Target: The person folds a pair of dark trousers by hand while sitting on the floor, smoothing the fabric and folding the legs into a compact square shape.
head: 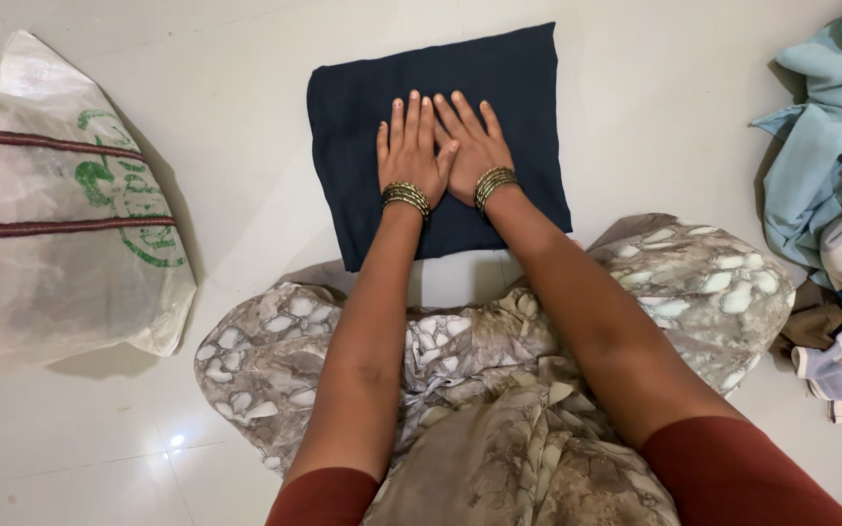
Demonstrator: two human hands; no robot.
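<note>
Two hands lie flat, side by side, on a folded dark navy cloth (499, 88) on the white tiled floor (246, 107) in the upper middle of the frame. Left hand (411, 151) and right hand (475, 146) touch at the thumbs, fingers (411, 112) stretched out and released, grasping nothing. A white woven sack (41, 224) sits at the left; a heap of clothes (830, 166) lies at the right edge
</note>
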